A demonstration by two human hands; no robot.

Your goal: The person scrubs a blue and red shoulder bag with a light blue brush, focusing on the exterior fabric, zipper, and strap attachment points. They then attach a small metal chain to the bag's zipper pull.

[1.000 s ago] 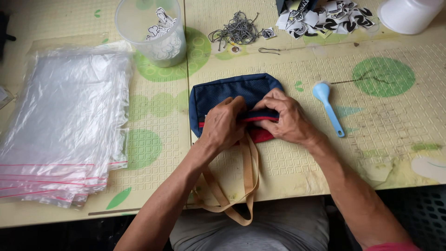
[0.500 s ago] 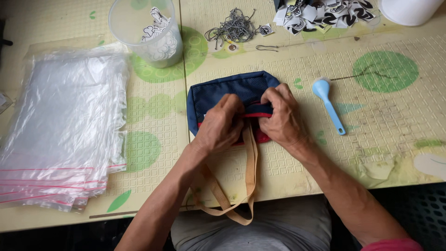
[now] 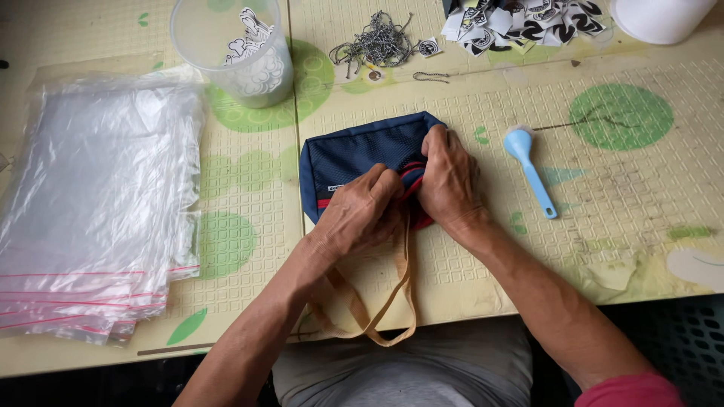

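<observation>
A navy-blue mesh pouch (image 3: 354, 154) with red trim lies on the yellow-green table mat. My left hand (image 3: 360, 215) grips its near edge, fingers curled over the red trim. My right hand (image 3: 449, 177) presses and pinches the pouch's right side, its fingers touching those of the left. A tan strap (image 3: 388, 301) loops from under my hands over the table's near edge. The pouch's lower half is hidden beneath both hands.
A stack of clear zip bags (image 3: 90, 196) lies at left. A clear plastic cup (image 3: 237, 49) holding printed tags stands behind the pouch. A heap of ball chains (image 3: 377, 45), printed stickers (image 3: 520, 22), a white tub (image 3: 660, 15) and a light-blue scoop (image 3: 532, 169) lie about.
Both hands have shifted on the pouch: the right has moved up its right edge, the left has closed in on the red trim. The pouch itself has barely moved.
</observation>
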